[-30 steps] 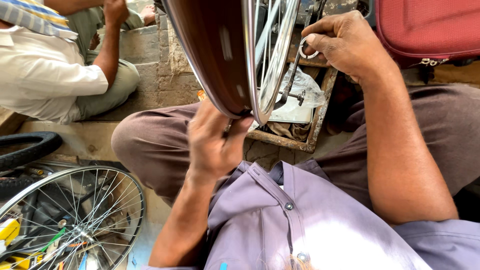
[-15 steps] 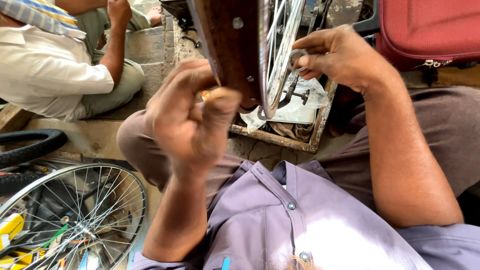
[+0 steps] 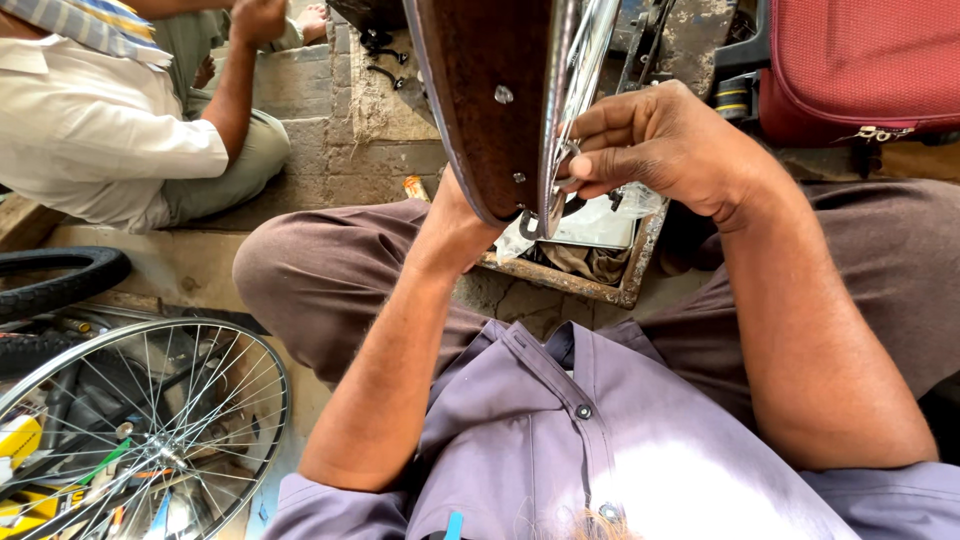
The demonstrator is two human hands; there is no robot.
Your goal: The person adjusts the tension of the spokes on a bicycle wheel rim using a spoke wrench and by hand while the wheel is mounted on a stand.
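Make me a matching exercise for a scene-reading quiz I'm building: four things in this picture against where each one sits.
Things:
1. spoked wheel
2. red suitcase
3. black tyre
4. rusty tray

Places:
A. top right corner
B. between the knees, under the held rim
C. bottom left corner
D. left edge, above the spoked wheel

Pairs: 1-C, 2-A, 3-D, 4-B
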